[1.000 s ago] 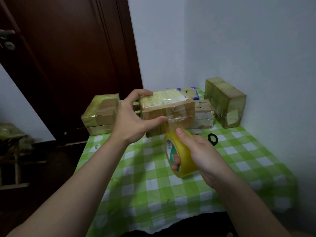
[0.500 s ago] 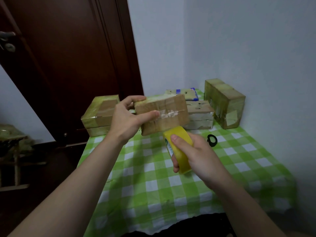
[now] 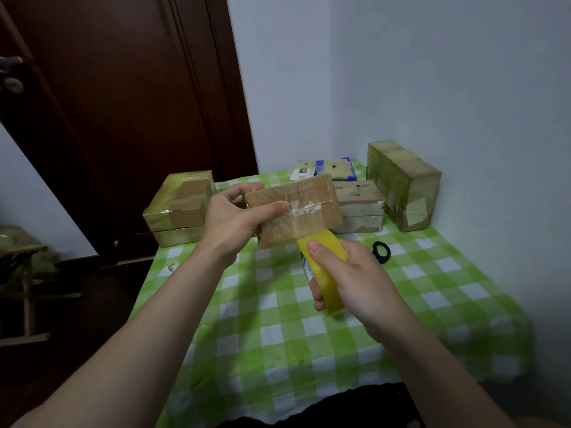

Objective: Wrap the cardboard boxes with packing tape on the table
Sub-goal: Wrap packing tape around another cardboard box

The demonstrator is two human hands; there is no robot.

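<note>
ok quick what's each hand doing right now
Left hand: holding the cardboard box up off the table.
Right hand: gripping the yellow tape roll.

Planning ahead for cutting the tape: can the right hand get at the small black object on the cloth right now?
Probably not yet: the right hand grips the tape roll, though the black object lies uncovered just beside it.

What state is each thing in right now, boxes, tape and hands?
held box, lifted clear of tablecloth, partly taped
tape roll, strip drawn out onto held box
left hand, grips held box
right hand, grips tape roll
left box, on tablecloth, partly wrapped
tall box, on tablecloth, wrapped
</note>
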